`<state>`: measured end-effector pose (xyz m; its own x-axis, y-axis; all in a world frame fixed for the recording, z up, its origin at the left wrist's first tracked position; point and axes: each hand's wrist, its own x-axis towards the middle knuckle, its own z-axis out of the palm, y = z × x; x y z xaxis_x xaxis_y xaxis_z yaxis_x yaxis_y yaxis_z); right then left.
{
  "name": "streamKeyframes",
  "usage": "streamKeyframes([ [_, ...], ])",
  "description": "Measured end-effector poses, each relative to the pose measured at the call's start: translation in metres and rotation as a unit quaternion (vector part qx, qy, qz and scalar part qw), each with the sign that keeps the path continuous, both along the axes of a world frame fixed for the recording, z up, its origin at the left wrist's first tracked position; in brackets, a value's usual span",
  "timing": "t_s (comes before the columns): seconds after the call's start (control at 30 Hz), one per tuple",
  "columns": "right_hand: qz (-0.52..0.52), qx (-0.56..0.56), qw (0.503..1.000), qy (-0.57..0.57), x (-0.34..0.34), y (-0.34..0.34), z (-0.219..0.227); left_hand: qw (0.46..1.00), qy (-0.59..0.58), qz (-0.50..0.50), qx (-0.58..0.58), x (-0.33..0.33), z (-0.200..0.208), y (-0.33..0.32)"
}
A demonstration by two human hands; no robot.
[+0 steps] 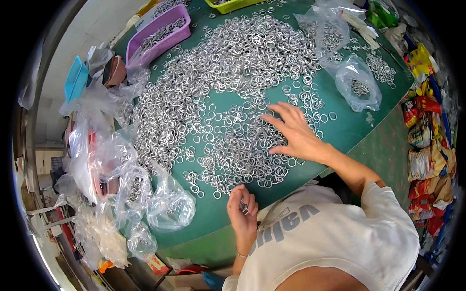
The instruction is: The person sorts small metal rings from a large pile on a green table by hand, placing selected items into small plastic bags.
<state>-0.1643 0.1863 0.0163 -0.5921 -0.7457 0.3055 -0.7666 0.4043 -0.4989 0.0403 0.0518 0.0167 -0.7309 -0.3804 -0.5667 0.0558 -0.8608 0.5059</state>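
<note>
A loose pile of silver metal rings (245,150) lies on the green tabletop (170,237) in front of me. My right hand (298,133) is spread over the right side of this pile, fingers apart, with nothing visible gripped. At the table's near edge, just below the pile, my left hand (242,211) is curled palm up around a few metal rings (243,207). Its thumb and fingertips come close to the lowest rings of the pile. Beyond, a much larger heap of the same rings (242,53) arcs from the left side across the back.
Clear plastic bags (171,203) crowd the left side. A purple basket (160,36) of metal parts stands back left, near a blue tray (76,79). On the right are an open plastic bag (359,82) holding rings and a white glove (360,28). Colourful sacks (422,160) line the far right.
</note>
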Motion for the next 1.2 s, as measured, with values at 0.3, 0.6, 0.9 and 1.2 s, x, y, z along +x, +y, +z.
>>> streamKeyframes([
  [0.3, -0.045, -0.086, 0.978, -0.183, -0.016, 0.012, -0.008, 1.0, -0.009, -0.004, -0.003, 0.005, -0.001, 0.002],
  [0.6, -0.006, 0.006, 1.0, -0.005, -0.014, -0.008, 0.01, 0.999, -0.036, -0.008, -0.024, 0.0, -0.002, 0.004],
  [0.9, 0.203, 0.1, 0.973, -0.043, 0.03, -0.004, 0.006, 0.998, -0.06, -0.002, -0.026, 0.003, -0.002, 0.003],
  [1.2, 0.151, 0.049, 0.92, -0.357, -0.005, 0.023, 0.039, 0.999, -0.029, -0.013, -0.028, 0.003, -0.004, 0.003],
])
